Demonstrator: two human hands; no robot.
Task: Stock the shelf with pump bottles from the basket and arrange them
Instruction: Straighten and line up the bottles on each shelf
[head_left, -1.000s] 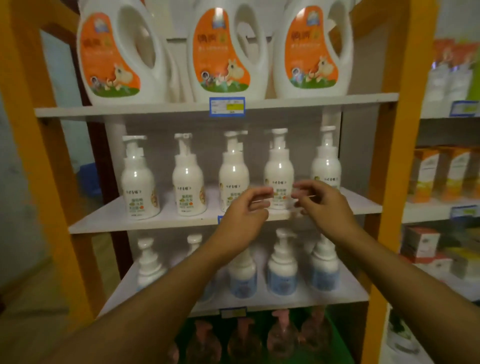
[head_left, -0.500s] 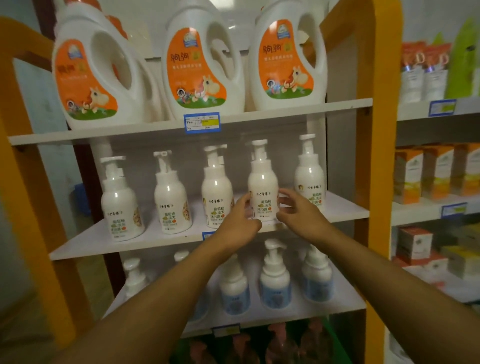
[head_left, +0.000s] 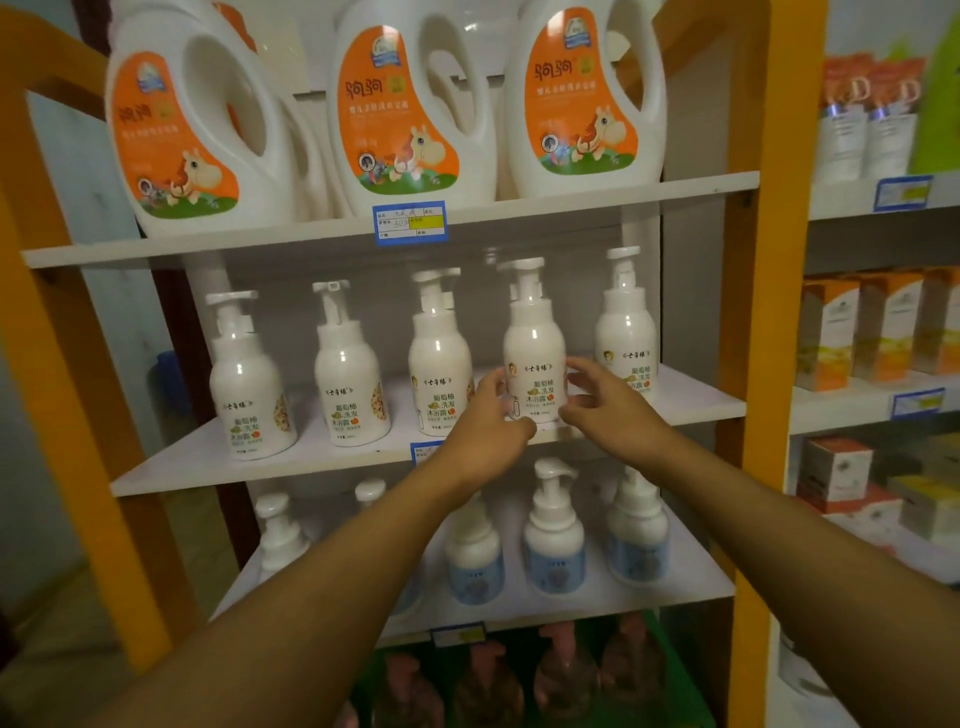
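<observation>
Closed in from a loose hover onto the fourth pump bottle (head_left: 534, 358) of the middle shelf (head_left: 197, 457), left hand (head_left: 483, 431) and right hand (head_left: 613, 410) now cupping its lower body from either side, fingers (head_left: 584, 366) curled against the label, neither clenched nor released. Standing upright between the third pump bottle (head_left: 439, 358) and the fifth pump bottle (head_left: 626, 332), near the shelf's front edge. Best turned gently on its base, label and nozzle squared forward, gaps matched to the neighbours, no tipping against either, no nudging toward the edge.
</observation>
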